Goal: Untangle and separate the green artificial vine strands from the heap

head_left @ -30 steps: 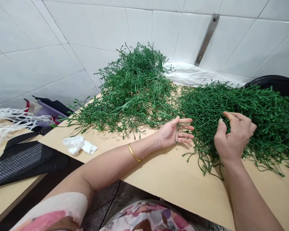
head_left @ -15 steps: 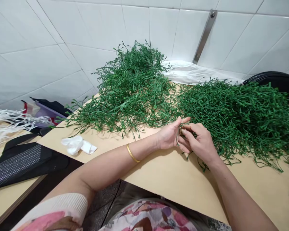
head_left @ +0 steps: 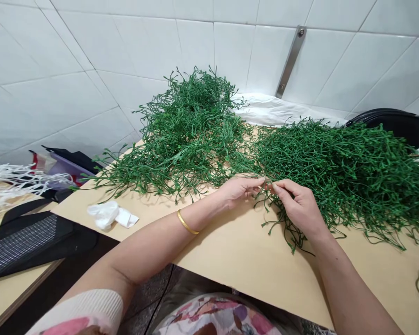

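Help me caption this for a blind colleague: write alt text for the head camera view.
From the wearer's head, a left hand with a gold bangle and a right hand pinch thin green strands at the edge of a heap of tangled green stems. A second heap lies beside it on a tan board, against white wall tiles.

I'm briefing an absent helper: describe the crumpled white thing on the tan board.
Below the white tiled wall, a tan board carries two heaps of wiry green sprigs. Near the board's left edge, under the left heap and beside the forearm with a gold bangle, lies a crumpled white wad of tissue or plastic. Unlike the white cords further left, it is one balled lump.
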A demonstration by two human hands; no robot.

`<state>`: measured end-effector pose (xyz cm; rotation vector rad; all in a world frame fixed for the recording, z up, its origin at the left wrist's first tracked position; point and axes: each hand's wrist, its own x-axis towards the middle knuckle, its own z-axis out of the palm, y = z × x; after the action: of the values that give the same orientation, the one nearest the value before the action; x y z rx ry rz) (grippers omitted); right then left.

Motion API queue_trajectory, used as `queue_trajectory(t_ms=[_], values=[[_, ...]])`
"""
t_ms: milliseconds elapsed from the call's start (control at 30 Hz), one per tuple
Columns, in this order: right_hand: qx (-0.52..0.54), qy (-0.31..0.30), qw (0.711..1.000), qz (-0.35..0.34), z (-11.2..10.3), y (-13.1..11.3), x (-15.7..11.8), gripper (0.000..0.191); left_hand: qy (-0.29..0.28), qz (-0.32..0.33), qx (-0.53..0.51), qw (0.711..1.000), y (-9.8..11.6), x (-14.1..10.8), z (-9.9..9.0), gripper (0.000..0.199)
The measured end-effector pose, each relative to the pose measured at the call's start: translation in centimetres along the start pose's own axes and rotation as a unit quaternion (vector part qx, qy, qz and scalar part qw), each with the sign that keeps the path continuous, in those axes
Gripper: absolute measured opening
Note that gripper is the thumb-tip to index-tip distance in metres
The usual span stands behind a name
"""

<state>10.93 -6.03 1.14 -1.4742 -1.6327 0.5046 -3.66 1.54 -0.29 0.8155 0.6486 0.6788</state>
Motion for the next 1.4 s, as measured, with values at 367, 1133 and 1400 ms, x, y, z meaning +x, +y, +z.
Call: queue_trajectory(t_ms=[367, 1133, 1400], values=[[0.037, 0.012, 0.998, 0.042, 0.6, -0.6, 0.1, 0.025, 0.039, 0.077, 0.056, 0.995, -0.6, -0.3, 0.7, 0.012], [-0.076, 0.045, 0.994, -0.063, 0.6, -0.1, -0.1, 0.023, -0.07, 0.05, 0.009, 0.996, -0.2, -0.2, 0.1, 0.016], [-0.111, 0.067, 0.987, -0.094, 0.5, -0.2, 0.0, 0.018, 0.007, 0.113, 0.059, 0.992, -0.7, -0.7, 0.9, 0.009]])
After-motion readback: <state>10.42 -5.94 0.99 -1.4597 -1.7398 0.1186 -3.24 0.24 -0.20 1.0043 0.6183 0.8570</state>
